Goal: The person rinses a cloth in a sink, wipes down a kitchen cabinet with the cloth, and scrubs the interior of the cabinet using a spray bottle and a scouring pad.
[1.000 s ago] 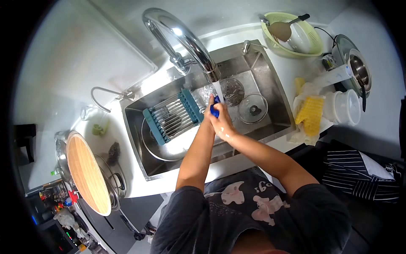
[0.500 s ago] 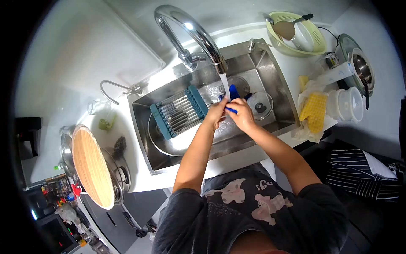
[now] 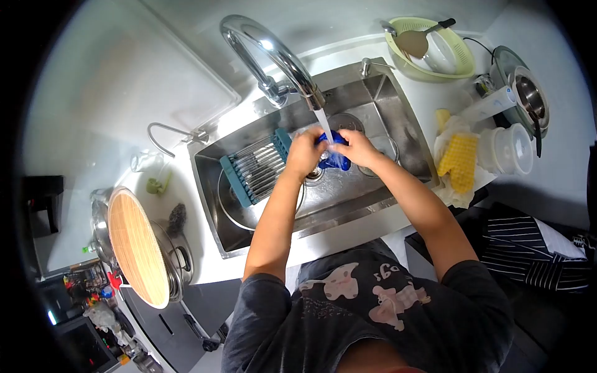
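Note:
Under the running faucet (image 3: 317,99), a bright blue, limp, cloth-like piece (image 3: 336,161) hangs between my hands, wet and bunched. My left hand (image 3: 305,152) grips its left side with the fingers curled. On the other side, my right hand (image 3: 357,149) is closed on the upper right part. Water falls onto the piece between them. Both hands are above the steel sink (image 3: 348,205). A teal-ended drying rack (image 3: 255,168) lies in the sink to the left, over a clear round rim. Behind my right hand, a glass lid is partly hidden.
Right of the sink are a yellow mitt (image 3: 459,163), white tubs (image 3: 513,152) and a pale green basket (image 3: 435,74) holding a spatula. On the left counter stand a round wooden board (image 3: 138,248), a dark scrubber (image 3: 177,219) and a small curved tap (image 3: 171,133).
My hands have moved slightly apart and up toward the water stream. The blue piece, mostly hidden before, now spreads and hangs between them.

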Motion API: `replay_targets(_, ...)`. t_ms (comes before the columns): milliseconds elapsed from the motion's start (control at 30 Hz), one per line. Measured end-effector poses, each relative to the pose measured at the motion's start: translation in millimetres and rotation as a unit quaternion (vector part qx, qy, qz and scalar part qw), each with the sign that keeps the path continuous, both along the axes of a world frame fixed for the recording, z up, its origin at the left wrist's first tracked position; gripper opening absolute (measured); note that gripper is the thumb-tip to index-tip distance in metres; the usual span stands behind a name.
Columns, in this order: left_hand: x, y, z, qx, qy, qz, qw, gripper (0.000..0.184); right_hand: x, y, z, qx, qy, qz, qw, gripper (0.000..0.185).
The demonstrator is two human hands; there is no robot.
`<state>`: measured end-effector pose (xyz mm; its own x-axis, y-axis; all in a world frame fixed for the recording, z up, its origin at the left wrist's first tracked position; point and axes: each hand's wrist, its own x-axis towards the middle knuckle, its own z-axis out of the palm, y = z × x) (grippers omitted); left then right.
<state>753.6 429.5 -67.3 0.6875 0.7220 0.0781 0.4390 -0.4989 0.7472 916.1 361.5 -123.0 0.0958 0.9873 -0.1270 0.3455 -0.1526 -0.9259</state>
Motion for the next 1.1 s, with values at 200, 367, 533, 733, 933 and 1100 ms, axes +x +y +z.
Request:
replay_targets(200,6,-20,-73,-0.494,-0.212,0.177,0.824,0.063,-21,-6,59,0.002,0.339,-0.144,0.93,0.017)
replay_targets(367,21,-44,-76,-0.743,-0.267,0.181,0.587,0.076,-30,-22,72,0.074,0.328,-0.173,0.926,0.023)
replay_targets(533,32,-25,-72,-0.757,-0.39,0.114,0.511,0.061,-60,-54,62,0.255,-0.166,-0.06,0.951,0.021)
replay_targets(733,36,-38,-111,-0.715,-0.493,0.067,0.491,0.044,-67,-5,8,0.151,-0.084,-0.174,0.969,0.028)
replay_targets(933,39,-42,-103,-0.688,-0.396,0.184,0.58,0.044,-44,20,-14,-0.011,-0.039,-0.211,0.977,0.036)
replay_targets(1100,21,-39,-137,-0.634,-0.45,0.062,0.626,0.039,-99,-30,6,0.044,-0.048,-0.177,0.982,0.04)
